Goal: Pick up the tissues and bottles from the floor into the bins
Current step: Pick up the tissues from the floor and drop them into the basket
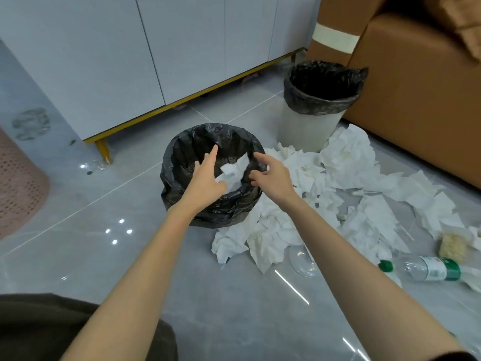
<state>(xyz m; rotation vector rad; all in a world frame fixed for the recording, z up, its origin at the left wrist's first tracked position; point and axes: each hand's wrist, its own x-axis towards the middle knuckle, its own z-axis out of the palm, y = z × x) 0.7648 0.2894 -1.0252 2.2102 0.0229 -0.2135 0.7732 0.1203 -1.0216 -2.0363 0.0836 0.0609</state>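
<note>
Both my hands hover over the near bin (182,157), which is lined with a black bag. My left hand (205,181) and my right hand (270,175) have spread fingers and hold nothing. Between them a white tissue (234,171) lies inside the bin mouth. A big heap of crumpled white tissues (346,183) covers the floor to the right of the bin. A clear plastic bottle with a green cap and label (421,268) lies on its side at the right. A second bin (312,123), white with a black liner, stands behind the heap.
A brown sofa (416,100) borders the heap on the right. White cabinets on gold legs (104,148) run along the back. A pink perforated basket (18,188) stands at the left edge. A yellowish sponge-like lump (453,247) and a clear cup (302,261) lie near the bottle.
</note>
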